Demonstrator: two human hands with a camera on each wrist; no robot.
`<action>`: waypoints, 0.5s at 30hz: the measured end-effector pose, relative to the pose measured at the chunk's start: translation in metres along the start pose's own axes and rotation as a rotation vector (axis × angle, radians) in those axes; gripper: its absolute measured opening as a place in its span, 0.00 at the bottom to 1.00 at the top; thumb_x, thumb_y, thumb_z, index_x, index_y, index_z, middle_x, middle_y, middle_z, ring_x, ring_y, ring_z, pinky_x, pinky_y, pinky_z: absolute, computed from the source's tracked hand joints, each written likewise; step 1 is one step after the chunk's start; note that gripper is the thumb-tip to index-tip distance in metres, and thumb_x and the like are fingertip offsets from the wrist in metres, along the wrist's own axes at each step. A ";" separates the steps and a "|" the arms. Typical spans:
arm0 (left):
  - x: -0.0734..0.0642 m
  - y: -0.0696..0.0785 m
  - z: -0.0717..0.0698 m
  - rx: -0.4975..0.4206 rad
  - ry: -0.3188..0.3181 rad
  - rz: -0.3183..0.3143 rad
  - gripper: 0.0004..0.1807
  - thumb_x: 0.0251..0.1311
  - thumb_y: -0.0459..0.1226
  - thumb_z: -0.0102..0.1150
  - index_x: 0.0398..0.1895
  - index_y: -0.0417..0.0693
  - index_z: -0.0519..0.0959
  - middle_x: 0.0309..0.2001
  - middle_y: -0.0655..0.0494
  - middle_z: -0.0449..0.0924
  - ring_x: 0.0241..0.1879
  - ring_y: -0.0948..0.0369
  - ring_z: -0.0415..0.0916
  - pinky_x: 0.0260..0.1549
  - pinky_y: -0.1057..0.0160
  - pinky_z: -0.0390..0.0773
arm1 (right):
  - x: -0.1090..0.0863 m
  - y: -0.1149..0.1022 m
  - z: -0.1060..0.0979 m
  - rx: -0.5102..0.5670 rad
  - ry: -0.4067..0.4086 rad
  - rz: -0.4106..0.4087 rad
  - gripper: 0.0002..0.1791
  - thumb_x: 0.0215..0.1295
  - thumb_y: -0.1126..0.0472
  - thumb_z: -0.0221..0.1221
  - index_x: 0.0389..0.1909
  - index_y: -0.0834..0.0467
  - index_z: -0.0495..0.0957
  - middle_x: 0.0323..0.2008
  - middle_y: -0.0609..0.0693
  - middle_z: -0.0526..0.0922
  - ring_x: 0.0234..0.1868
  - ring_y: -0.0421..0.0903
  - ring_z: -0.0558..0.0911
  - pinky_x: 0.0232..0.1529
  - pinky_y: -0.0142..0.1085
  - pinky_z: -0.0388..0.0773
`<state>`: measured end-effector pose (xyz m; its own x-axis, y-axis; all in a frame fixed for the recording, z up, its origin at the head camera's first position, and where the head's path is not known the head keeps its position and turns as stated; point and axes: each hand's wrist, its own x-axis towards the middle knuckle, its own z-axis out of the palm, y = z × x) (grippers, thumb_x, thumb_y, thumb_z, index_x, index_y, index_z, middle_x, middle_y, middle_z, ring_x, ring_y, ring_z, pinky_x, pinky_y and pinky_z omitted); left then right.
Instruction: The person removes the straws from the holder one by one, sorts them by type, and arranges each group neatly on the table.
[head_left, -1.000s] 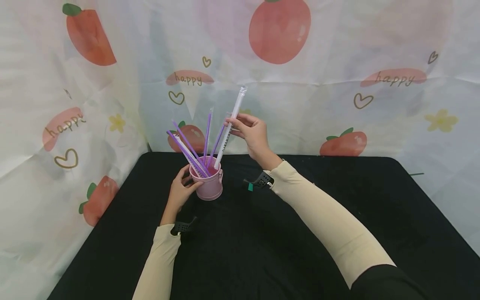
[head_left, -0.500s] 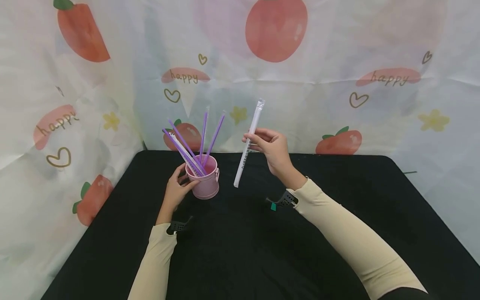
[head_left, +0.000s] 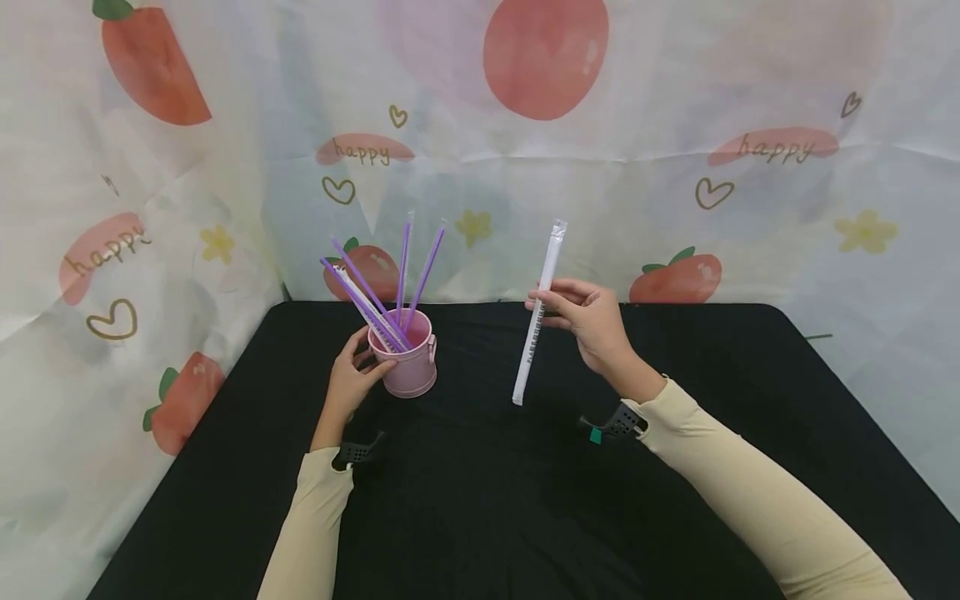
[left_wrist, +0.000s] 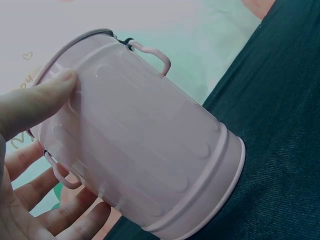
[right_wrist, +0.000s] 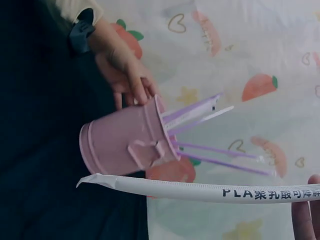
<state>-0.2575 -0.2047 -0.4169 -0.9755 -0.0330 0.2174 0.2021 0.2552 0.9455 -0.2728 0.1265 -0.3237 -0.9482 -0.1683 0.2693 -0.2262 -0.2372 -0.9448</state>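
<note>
My right hand (head_left: pixel 596 325) pinches a paper-wrapped drinking straw (head_left: pixel 531 342) near its middle, held nearly upright over the black table, right of a pink metal bucket (head_left: pixel 411 372). Printed lettering shows on the white wrapper (right_wrist: pixel 200 191) in the right wrist view. My left hand (head_left: pixel 348 383) grips the bucket by its left side, thumb at the front below the rim and fingers around the side by a small handle (left_wrist: pixel 62 175). Several purple straws (head_left: pixel 426 271) and a white-wrapped one (head_left: pixel 363 304) lean in the bucket, their lower ends hidden inside.
A black cloth (head_left: pixel 480 500) covers the table. Behind it and along the left hangs a pale curtain (head_left: pixel 585 200) printed with fruit, hearts and lettering. Each wrist wears a dark strap (head_left: pixel 626 419).
My right hand has drawn the wrapped straw out of the bucket and carried it right and slightly down. My left hand has stayed on the bucket.
</note>
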 end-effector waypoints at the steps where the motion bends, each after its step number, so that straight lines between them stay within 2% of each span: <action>1: 0.000 0.000 0.000 -0.002 0.002 0.000 0.38 0.54 0.29 0.63 0.68 0.37 0.58 0.67 0.37 0.60 0.64 0.37 0.63 0.60 0.42 0.67 | -0.002 0.000 -0.004 -0.007 0.000 0.002 0.08 0.60 0.67 0.60 0.36 0.52 0.83 0.31 0.43 0.88 0.34 0.40 0.87 0.37 0.34 0.84; 9: 0.001 -0.002 0.000 -0.007 0.002 0.012 0.38 0.54 0.29 0.63 0.68 0.36 0.58 0.67 0.35 0.60 0.64 0.37 0.63 0.61 0.41 0.66 | -0.014 0.002 -0.041 -0.052 -0.025 -0.006 0.10 0.61 0.69 0.59 0.37 0.53 0.83 0.32 0.44 0.88 0.35 0.40 0.87 0.36 0.33 0.84; 15: 0.000 0.000 0.001 -0.004 0.002 0.016 0.38 0.54 0.29 0.63 0.68 0.36 0.57 0.67 0.35 0.59 0.64 0.37 0.62 0.61 0.40 0.66 | -0.020 0.001 -0.066 -0.094 -0.006 0.012 0.09 0.61 0.68 0.59 0.37 0.52 0.84 0.32 0.44 0.88 0.34 0.39 0.87 0.35 0.32 0.84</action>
<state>-0.2571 -0.2040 -0.4173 -0.9720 -0.0314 0.2328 0.2177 0.2515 0.9430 -0.2686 0.1927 -0.3421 -0.9495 -0.1766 0.2592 -0.2354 -0.1447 -0.9611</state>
